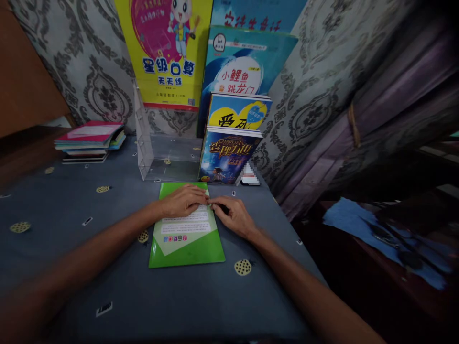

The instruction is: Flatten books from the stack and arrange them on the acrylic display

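A green booklet (pixel 186 253) with a pale printed panel lies flat on the table, its print upside down to me. My left hand (pixel 184 199) rests palm down across the upper part of it, fingers stretched towards the right edge. At that edge, my right hand (pixel 234 216) has its thumb and forefinger brought together on the booklet's side, close to the left fingertips. How much of the edge is between those fingers is partly hidden.
Behind the booklet stands a clear acrylic book rack (pixel 143 138). A yellow workbook (pixel 168 91) and several storybooks (pixel 229 157) stand upright there. A stack of books (pixel 89 138) lies at the back left. The patterned tablecloth (pixel 172 306) ends at right, near a purple curtain (pixel 319 138).
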A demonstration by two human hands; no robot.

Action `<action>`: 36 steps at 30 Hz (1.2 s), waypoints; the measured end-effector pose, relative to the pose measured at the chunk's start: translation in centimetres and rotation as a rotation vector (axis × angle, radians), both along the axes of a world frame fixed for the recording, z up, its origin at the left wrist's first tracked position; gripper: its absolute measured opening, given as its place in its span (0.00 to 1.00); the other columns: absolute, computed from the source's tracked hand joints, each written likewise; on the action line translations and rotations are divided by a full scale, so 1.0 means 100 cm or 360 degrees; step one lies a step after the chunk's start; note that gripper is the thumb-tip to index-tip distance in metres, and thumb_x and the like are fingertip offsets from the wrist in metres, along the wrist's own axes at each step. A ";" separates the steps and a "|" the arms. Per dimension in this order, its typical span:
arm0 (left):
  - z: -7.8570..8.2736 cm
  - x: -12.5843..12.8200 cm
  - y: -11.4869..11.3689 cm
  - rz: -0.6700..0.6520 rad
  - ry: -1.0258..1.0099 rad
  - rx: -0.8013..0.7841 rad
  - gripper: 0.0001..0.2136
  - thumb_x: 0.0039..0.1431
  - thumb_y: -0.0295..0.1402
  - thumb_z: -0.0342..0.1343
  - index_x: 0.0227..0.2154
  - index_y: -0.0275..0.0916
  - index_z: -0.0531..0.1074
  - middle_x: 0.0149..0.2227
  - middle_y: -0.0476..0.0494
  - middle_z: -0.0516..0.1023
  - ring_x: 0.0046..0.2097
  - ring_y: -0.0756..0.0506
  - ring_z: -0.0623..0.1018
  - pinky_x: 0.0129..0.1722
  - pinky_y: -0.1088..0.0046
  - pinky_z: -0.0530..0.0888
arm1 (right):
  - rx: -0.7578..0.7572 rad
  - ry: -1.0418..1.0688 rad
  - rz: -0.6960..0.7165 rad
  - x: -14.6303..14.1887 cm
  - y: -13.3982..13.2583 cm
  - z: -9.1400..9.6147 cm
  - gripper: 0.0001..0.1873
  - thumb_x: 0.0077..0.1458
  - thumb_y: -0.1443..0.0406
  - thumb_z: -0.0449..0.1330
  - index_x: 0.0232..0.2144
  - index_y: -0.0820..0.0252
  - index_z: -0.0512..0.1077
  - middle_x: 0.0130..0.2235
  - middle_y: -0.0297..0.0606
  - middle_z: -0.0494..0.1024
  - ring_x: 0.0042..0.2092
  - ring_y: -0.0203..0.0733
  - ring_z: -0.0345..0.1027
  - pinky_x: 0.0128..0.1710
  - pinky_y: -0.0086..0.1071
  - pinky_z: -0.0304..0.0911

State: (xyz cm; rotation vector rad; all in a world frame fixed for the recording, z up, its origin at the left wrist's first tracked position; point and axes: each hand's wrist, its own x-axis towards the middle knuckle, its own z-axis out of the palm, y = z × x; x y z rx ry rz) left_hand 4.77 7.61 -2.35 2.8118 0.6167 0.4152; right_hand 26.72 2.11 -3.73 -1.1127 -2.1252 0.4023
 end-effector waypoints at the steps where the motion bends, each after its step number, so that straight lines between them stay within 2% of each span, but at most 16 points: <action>1: 0.002 0.001 -0.002 0.0001 0.0006 0.0016 0.15 0.64 0.24 0.49 0.49 0.42 0.75 0.56 0.43 0.76 0.61 0.44 0.71 0.62 0.57 0.64 | -0.0007 -0.0009 -0.0006 0.000 0.000 0.000 0.14 0.59 0.68 0.54 0.41 0.57 0.79 0.37 0.40 0.83 0.38 0.43 0.77 0.40 0.35 0.70; 6: 0.006 0.004 -0.009 0.0002 0.0024 0.0052 0.14 0.66 0.25 0.47 0.48 0.40 0.74 0.54 0.41 0.77 0.59 0.44 0.72 0.62 0.58 0.66 | -0.0035 -0.0018 -0.0016 0.000 -0.001 0.002 0.14 0.60 0.67 0.53 0.41 0.58 0.78 0.35 0.40 0.83 0.37 0.43 0.76 0.39 0.35 0.69; 21: -0.004 0.000 -0.004 0.0020 -0.0035 0.0017 0.15 0.68 0.28 0.45 0.50 0.39 0.73 0.56 0.41 0.76 0.62 0.44 0.70 0.63 0.59 0.64 | -0.0001 -0.0004 0.0042 0.001 -0.004 0.003 0.13 0.61 0.65 0.53 0.41 0.59 0.78 0.38 0.41 0.83 0.39 0.44 0.76 0.40 0.36 0.69; 28: -0.007 -0.002 0.000 -0.0066 -0.0128 -0.0079 0.13 0.65 0.28 0.48 0.46 0.41 0.76 0.54 0.45 0.78 0.60 0.43 0.72 0.61 0.57 0.65 | 0.0018 -0.0009 0.0075 0.001 -0.005 0.002 0.13 0.62 0.66 0.53 0.34 0.60 0.78 0.34 0.41 0.82 0.34 0.42 0.75 0.36 0.33 0.66; 36: -0.006 0.002 -0.004 -0.0106 -0.0149 0.0034 0.11 0.63 0.26 0.49 0.42 0.40 0.75 0.51 0.42 0.79 0.56 0.43 0.74 0.59 0.58 0.68 | 0.0022 -0.0009 0.0073 0.000 -0.005 0.002 0.13 0.61 0.66 0.53 0.32 0.59 0.77 0.32 0.39 0.81 0.34 0.41 0.74 0.36 0.32 0.65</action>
